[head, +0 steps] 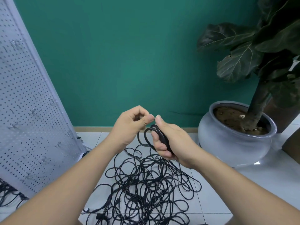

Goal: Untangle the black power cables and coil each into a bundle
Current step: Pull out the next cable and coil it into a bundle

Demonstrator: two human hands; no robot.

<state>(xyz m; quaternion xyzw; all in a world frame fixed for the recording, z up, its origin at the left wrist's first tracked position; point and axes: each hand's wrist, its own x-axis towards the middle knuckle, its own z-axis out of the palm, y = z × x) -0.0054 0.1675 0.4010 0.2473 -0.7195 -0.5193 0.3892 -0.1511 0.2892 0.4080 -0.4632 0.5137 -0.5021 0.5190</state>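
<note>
Winding a small coil (163, 138) above the tangled pile (146, 192).
Head view: right hand (172, 143) grips the coil, left hand (128, 125) seems to pinch its strand (138, 135); the pile lies on the floor (227, 200) below. Pulling hard could tighten knots underneath.

Tally: two hands, left hand (129, 125) and right hand (172, 143); one coil (159, 137); one large cable tangle (151, 189), one smaller cable tangle (8, 194), strands uncountable; one pot (227, 143); one plant (240, 62); one pegboard (24, 95).
</note>
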